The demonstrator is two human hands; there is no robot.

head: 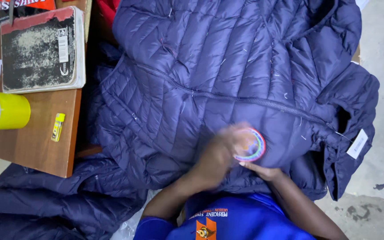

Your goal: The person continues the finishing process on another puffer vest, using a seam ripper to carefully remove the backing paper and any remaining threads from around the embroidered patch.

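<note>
A navy quilted puffer jacket lies spread out in front of me, its zipper running across the middle. My left hand is motion-blurred over a small round multicoloured ring-shaped object resting on the jacket, apparently gripping it. My right hand lies flat just below that round object, fingers pressed on the fabric. A white tag hangs from the jacket's right edge.
A wooden board at left carries a worn black book, a yellow tape roll and a small yellow stick. More navy jacket fabric is heaped at lower left. Grey concrete floor lies at right.
</note>
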